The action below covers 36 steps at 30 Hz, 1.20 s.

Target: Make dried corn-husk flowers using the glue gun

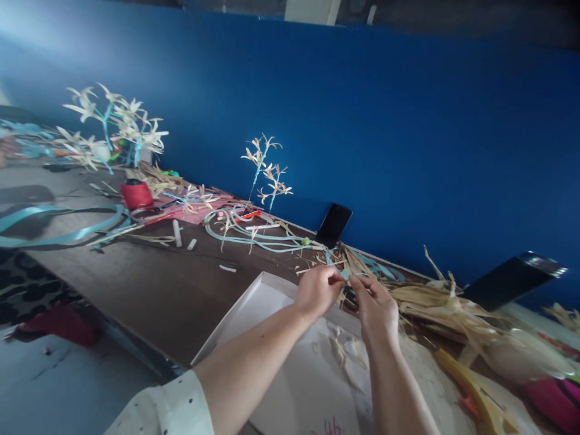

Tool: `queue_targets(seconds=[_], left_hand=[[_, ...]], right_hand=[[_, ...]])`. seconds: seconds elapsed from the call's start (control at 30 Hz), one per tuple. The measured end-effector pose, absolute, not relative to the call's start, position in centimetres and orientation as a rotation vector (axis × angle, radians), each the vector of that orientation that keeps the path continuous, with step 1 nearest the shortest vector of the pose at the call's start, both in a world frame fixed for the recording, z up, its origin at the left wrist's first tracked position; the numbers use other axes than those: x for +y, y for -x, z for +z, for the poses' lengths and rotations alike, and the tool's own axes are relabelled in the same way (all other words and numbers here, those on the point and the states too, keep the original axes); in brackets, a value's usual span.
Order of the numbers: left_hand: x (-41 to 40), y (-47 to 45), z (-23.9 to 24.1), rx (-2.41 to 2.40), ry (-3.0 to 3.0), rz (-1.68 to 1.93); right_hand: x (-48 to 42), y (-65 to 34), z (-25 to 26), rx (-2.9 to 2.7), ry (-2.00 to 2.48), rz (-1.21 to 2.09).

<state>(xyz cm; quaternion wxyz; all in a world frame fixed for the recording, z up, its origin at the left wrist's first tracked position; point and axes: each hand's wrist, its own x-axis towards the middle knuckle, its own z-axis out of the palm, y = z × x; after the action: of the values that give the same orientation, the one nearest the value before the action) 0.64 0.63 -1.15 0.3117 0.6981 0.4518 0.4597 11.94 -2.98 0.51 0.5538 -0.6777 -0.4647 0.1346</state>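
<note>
The left hand (pixel 317 290) and the right hand (pixel 374 305) met above the far edge of a white tray (pixel 247 308). Between them was a thin husk strip (pixel 348 276), pale and dry. The left hand had its fingers bent and pinched one end of the strip with the fingertips. The right hand pinched the other end, with its thumb and first fingers closed on it. So the strip lay exactly in the small gap between the two hands, touching both, a little above the table (pixel 149 284). It was too small to tell if something light blue was wound on it.

Just behind the hands, and to their right, lay a pile of dry husks (pixel 435 299). Some husk scraps (pixel 339 353) lay inside the tray, below the wrists. A black phone (pixel 334 225) leaned against the blue wall (pixel 408 121), near the hands. Farther left was a coil of light-blue cord (pixel 254 235), and behind it stood husk flowers (pixel 267 175) on blue stems. A red spool (pixel 136 194) and a long blue ribbon (pixel 58 223) were well apart from the hands, on the left side. A yellow tool (pixel 475 393) lay near the right forearm.
</note>
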Motion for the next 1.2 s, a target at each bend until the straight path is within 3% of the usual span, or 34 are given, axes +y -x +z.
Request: queue_targets(seconds=[0.33,1.0,1.2], left_hand=[[1.1,-0.2,-0.8,1.03,-1.713,1.065],[1.3,-0.2,-1.1,1.212,-1.849,1.301],[1.4,0.0,-1.1,1.318,-1.827,1.413]], right_hand=[[-3.7,-11.4,1.6,-0.94,1.581,0.52],[-2.6,-12.7,0.0,-1.209,1.55,0.485],[-2.7,-11.7,-0.3,-1.213,1.499,0.606]])
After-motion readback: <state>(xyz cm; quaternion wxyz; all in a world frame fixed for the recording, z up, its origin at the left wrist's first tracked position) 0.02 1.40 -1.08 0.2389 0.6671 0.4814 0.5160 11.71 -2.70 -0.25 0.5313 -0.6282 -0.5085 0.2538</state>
